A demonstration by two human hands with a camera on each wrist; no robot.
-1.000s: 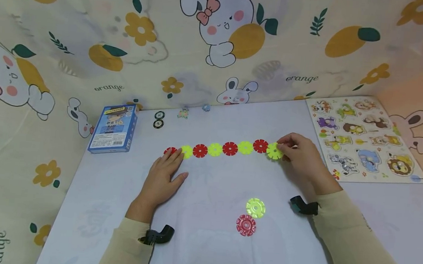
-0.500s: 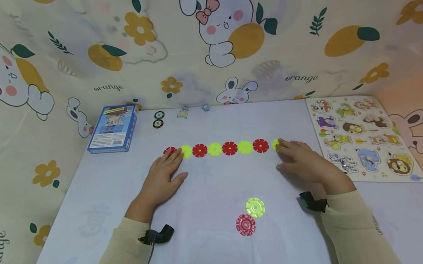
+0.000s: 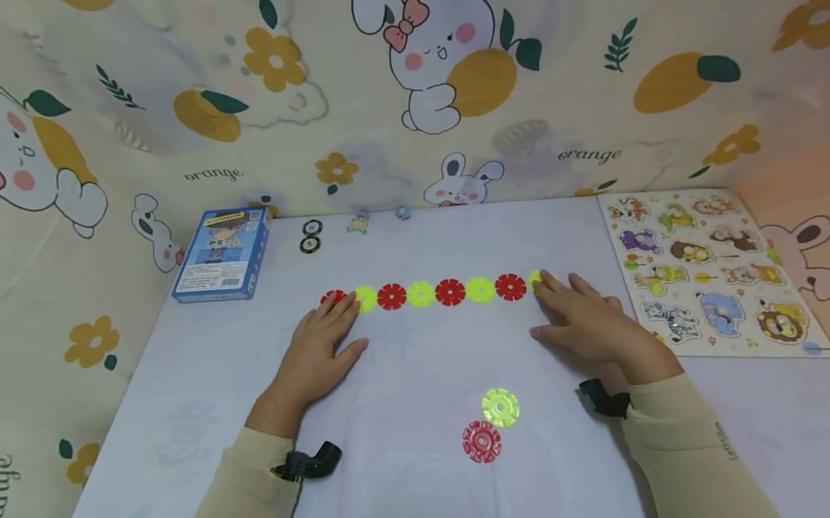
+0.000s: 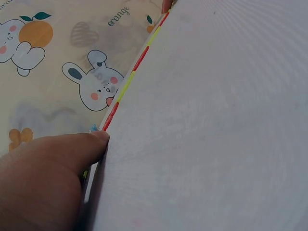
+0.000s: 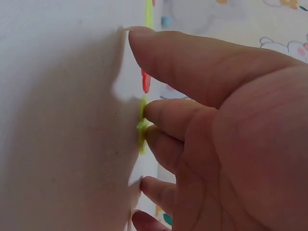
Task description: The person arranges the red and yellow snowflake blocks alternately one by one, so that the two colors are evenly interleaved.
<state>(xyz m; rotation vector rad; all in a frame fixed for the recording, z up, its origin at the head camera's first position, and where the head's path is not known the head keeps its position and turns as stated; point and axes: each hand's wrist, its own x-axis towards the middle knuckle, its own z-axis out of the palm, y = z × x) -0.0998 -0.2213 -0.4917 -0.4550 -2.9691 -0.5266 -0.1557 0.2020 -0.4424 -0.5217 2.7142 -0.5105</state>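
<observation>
A row of red and yellow-green notched plastic discs, in alternating colours, lies across the white table. My left hand (image 3: 320, 353) lies flat with its fingertips over the leftmost red disc (image 3: 333, 294) and the edge of a yellow-green disc (image 3: 366, 298) beside it. At the other end, the fingertips of my right hand (image 3: 589, 317) rest on the last yellow-green disc (image 3: 534, 279), covering most of it. A narrow gap parts that disc from the red disc (image 3: 511, 287) in the head view; the right wrist view shows two fingertips (image 5: 156, 113) touching it.
Nearer me lie a loose yellow-green disc (image 3: 501, 408) and a red disc (image 3: 482, 441), edges touching. A blue box (image 3: 221, 252) stands at the back left. Two small black rings (image 3: 311, 235) and small trinkets (image 3: 358, 222) lie along the back. An animal puzzle board (image 3: 714, 274) is at right.
My right hand has let go of its pinch on the last yellow-green disc and spread its fingers over it. It then shifted slightly left with the disc. My left hand has stayed put.
</observation>
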